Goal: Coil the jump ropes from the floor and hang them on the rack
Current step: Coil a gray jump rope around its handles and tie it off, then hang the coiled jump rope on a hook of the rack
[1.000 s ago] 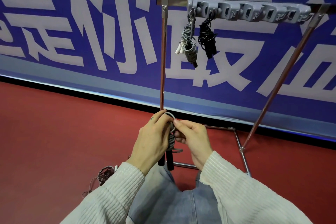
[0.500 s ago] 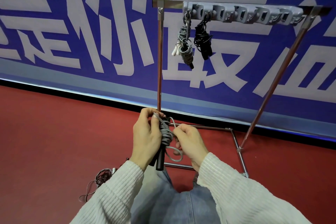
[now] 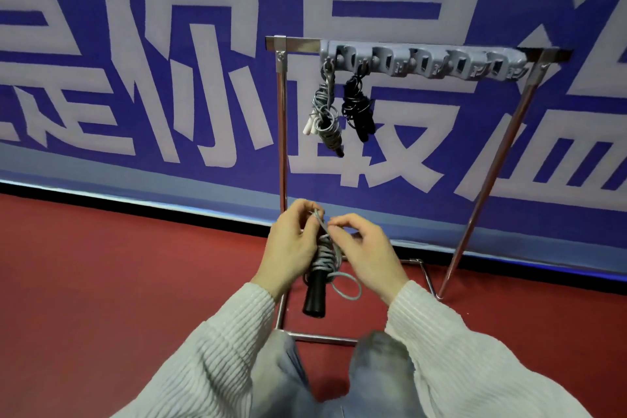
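Right now, two hands work one grey jump rope (image 3: 326, 254) in front of the rack (image 3: 282, 159).

Below the rack's top bar, the left hand (image 3: 292, 248) grips the coiled bundle, its black handle (image 3: 315, 295) pointing down, while the right hand (image 3: 366, 251) pinches a grey strand at the bundle's top; one loose loop hangs beside the handle. Two coiled ropes hang from the rack's hook strip (image 3: 420, 59): one grey bundle (image 3: 325, 115) and, just beside it, one black bundle (image 3: 358, 110).
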A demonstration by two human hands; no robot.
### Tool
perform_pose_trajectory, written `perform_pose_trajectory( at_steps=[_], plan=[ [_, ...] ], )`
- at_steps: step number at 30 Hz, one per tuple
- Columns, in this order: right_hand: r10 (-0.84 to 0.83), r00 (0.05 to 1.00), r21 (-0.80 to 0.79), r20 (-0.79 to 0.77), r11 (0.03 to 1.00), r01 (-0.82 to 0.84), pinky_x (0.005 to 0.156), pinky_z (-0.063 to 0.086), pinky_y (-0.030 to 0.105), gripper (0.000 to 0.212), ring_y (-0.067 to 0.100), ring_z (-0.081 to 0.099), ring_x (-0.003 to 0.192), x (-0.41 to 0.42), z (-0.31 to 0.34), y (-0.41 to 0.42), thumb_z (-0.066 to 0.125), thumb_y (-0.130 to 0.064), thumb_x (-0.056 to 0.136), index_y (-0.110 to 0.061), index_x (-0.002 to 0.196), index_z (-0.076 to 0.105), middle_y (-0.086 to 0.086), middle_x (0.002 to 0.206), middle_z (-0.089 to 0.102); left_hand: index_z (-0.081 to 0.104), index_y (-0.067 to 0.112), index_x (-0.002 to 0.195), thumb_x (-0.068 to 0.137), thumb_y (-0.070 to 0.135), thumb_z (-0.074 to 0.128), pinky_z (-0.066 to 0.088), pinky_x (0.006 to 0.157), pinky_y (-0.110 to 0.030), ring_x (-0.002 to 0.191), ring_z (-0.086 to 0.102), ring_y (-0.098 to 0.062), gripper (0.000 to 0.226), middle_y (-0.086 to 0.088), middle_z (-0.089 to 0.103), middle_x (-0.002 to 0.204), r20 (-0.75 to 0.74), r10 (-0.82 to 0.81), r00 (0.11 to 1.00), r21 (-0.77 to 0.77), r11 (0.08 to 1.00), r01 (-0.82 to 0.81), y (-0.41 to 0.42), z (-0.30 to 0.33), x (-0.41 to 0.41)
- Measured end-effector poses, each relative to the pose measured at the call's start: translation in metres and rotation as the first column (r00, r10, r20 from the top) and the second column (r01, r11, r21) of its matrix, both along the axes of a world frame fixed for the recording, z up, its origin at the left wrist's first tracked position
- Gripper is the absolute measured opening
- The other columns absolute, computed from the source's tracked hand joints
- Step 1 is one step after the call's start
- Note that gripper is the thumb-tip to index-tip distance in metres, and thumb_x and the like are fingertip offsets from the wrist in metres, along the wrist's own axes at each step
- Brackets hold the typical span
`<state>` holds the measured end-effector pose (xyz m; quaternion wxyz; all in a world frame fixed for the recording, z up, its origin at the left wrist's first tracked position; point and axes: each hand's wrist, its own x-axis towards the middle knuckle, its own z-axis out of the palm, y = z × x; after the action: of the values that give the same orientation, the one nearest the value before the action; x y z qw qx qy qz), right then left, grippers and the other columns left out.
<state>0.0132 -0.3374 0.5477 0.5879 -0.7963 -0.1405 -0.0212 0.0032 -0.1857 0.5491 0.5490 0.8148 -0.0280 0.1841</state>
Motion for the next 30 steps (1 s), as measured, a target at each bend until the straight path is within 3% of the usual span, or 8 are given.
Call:
perform_pose_trajectory(
  at_steps=[2,6,11,14,19,23,26,30],
  plan=[
    [-0.028,0.999,-0.019,0.026,0.999,0.028,0.081,0.058,0.027,0.008,0.004,0.072,0.081,0.012,0.025,-0.006,0.074,-0.032,0.091,-0.025,0.095,0.074,-0.012,0.095,0.076,0.063,0.025,0.089,0.099,0.017,0.059,0.053,0.077,-0.031,0.081,0.067,-0.005,0.014,0.010,0.073,0.085,0.001,0.015,1.000,0.044,0.999,-0.015,-0.009,0.023,0.021],
    [-0.067,0.996,0.086,0.052,0.994,0.062,0.092,0.059,0.040,0.006,0.007,0.074,0.092,0.046,0.069,-0.021,0.078,-0.022,0.088,-0.020,0.093,0.080,-0.012,0.098,0.078,0.068,0.019,0.090,0.097,0.016,0.060,0.059,0.082,-0.039,0.086,0.073,-0.014,0.011,0.002,0.077,0.089,0.017,-0.022,1.000,-0.083,0.996,0.024,-0.031,0.073,0.059],
    [-0.230,0.967,0.127,0.113,0.968,0.216,0.075,0.059,0.034,0.006,0.010,0.073,0.082,0.083,0.112,-0.033,0.073,-0.018,0.084,-0.022,0.084,0.078,-0.007,0.081,0.076,0.069,0.012,0.094,0.096,0.004,0.055,0.058,0.081,-0.034,0.086,0.071,-0.017,0.016,-0.003,0.075,0.089,0.091,-0.003,0.996,-0.182,0.983,0.020,-0.066,0.122,0.093],
    [-0.278,0.947,0.137,0.163,0.957,0.257,0.075,0.062,0.040,0.005,0.014,0.072,0.078,0.106,0.133,-0.039,0.072,-0.023,0.087,-0.022,0.084,0.075,-0.005,0.077,0.075,0.069,0.016,0.094,0.096,0.008,0.055,0.059,0.085,-0.039,0.088,0.070,-0.017,0.016,-0.001,0.073,0.091,0.125,0.028,0.992,-0.194,0.981,-0.003,-0.079,0.141,0.118],
    [-0.296,0.943,0.233,0.150,0.938,0.258,0.076,0.062,0.032,0.008,0.012,0.074,0.080,0.146,0.160,-0.041,0.073,-0.015,0.091,-0.022,0.086,0.074,-0.002,0.083,0.077,0.066,0.019,0.093,0.096,0.012,0.054,0.059,0.085,-0.044,0.089,0.069,-0.019,0.013,0.000,0.071,0.091,0.123,0.110,0.986,-0.226,0.971,-0.080,-0.086,0.163,0.158],
    [-0.340,0.932,0.252,0.123,0.919,0.302,0.082,0.061,0.034,0.006,0.013,0.073,0.083,0.182,0.167,-0.032,0.074,-0.016,0.090,-0.021,0.087,0.078,-0.004,0.083,0.077,0.065,0.014,0.102,0.096,0.013,0.058,0.058,0.078,-0.034,0.087,0.070,-0.019,0.009,-0.001,0.070,0.090,0.123,0.137,0.983,-0.227,0.968,-0.106,-0.081,0.176,0.186],
    [-0.380,0.919,0.295,0.102,0.894,0.337,0.086,0.061,0.042,0.004,0.014,0.074,0.083,0.205,0.170,-0.025,0.076,-0.018,0.088,-0.021,0.087,0.079,-0.006,0.081,0.077,0.060,0.015,0.111,0.094,0.010,0.063,0.059,0.073,-0.030,0.082,0.071,-0.019,0.018,-0.004,0.069,0.090,0.103,0.124,0.987,-0.277,0.956,-0.091,-0.074,0.187,0.205],
    [-0.387,0.922,0.347,0.035,0.870,0.352,0.087,0.061,0.043,0.012,0.015,0.074,0.084,0.227,0.175,-0.018,0.077,-0.016,0.086,-0.026,0.081,0.077,-0.005,0.081,0.077,0.065,0.011,0.099,0.090,0.009,0.067,0.055,0.068,-0.025,0.080,0.067,-0.016,0.010,-0.005,0.070,0.092,0.130,0.168,0.977,-0.219,0.966,-0.137,-0.065,0.191,0.230]
  ],
)
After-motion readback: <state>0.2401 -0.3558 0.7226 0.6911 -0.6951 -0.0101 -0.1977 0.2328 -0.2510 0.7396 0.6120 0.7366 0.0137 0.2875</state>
